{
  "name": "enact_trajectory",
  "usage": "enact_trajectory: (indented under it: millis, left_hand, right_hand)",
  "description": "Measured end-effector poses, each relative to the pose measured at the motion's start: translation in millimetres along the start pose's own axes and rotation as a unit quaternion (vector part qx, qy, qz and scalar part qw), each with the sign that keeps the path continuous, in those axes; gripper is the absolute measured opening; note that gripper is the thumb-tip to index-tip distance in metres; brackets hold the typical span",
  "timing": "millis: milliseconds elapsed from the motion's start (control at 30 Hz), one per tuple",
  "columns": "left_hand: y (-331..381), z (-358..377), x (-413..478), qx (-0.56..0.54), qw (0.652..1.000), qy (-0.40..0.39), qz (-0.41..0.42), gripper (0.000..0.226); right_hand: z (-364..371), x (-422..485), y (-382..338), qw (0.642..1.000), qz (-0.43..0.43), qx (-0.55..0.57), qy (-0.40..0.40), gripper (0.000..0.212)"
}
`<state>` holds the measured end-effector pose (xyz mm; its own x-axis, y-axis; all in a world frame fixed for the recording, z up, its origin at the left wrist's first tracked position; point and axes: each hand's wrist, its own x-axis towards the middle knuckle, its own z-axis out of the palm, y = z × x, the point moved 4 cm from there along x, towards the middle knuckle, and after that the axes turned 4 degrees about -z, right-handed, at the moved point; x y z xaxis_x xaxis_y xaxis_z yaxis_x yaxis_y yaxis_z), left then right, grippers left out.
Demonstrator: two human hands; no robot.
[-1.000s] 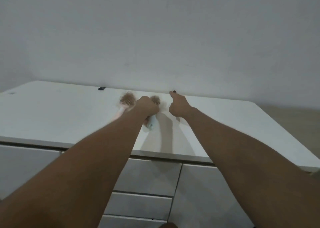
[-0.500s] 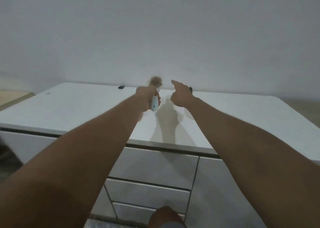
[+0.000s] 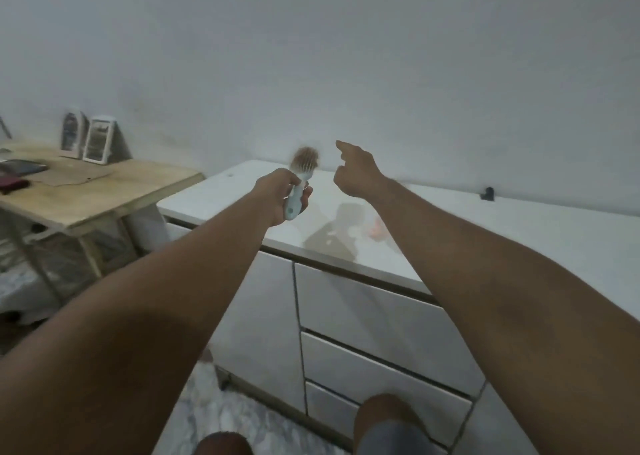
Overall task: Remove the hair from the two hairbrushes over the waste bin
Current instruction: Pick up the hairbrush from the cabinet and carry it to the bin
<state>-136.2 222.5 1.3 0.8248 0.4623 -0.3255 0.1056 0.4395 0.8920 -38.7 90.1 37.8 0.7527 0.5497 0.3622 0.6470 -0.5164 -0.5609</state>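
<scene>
Left hand [image 3: 277, 195] grips the hairbrush [image 3: 300, 177] by its handle above the counter [image 3: 519, 226], hair [image 3: 305, 156] facing up. Right hand [image 3: 356, 174] is loose and holds nothing. No bin in sight, so I'd find it before plucking

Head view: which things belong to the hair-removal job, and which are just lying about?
Job: hairbrush in left hand, hair on it, right hand, pink blur on counter, maybe the second brush.
Lying about: wooden table, standing frames, small black object.

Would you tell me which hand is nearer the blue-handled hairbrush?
Left. The left hand grips the hairbrush by its handle; the right hand is apart, to its right.
</scene>
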Motion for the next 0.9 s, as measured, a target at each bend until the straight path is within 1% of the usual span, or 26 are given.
enact_trajectory:
  millis: [67, 233, 333, 467, 567, 633, 733, 833, 900]
  left_hand:
    - [1, -38, -7, -0.022, 0.999, 0.038, 0.006, 0.042]
    - [-8, -132, -25, -0.053, 0.989, 0.139, 0.018, 0.040]
    - [-21, -180, -43, -0.071, 0.980, 0.186, 0.022, 0.036]
    - [-49, -242, -70, -0.086, 0.961, 0.260, 0.027, 0.034]
    - [-71, -282, -91, -0.110, 0.941, 0.319, 0.018, 0.035]
    - [-88, -304, -105, -0.124, 0.930, 0.346, 0.015, 0.037]
    - [-115, -333, -128, -0.150, 0.919, 0.365, 0.012, 0.040]
    - [-141, -360, -153, -0.160, 0.916, 0.369, 0.003, 0.034]
    - [-157, -383, -169, -0.161, 0.914, 0.374, -0.005, 0.026]
  right_hand:
    - [26, -2, -25, 1.000, -0.018, 0.013, -0.022, 0.062]
    - [103, -12, -86, 0.989, -0.089, 0.055, -0.105, 0.062]
    - [152, -25, -113, 0.977, -0.133, 0.067, -0.151, 0.063]
    - [214, -58, -140, 0.956, -0.186, 0.084, -0.212, 0.060]
    - [260, -80, -154, 0.939, -0.199, 0.093, -0.266, 0.059]
    - [288, -93, -165, 0.931, -0.200, 0.095, -0.289, 0.059]
    - [321, -119, -187, 0.918, -0.199, 0.103, -0.327, 0.065]
    - [352, -149, -210, 0.913, -0.204, 0.109, -0.336, 0.064]
    - [375, -171, -224, 0.909, -0.195, 0.120, -0.349, 0.063]
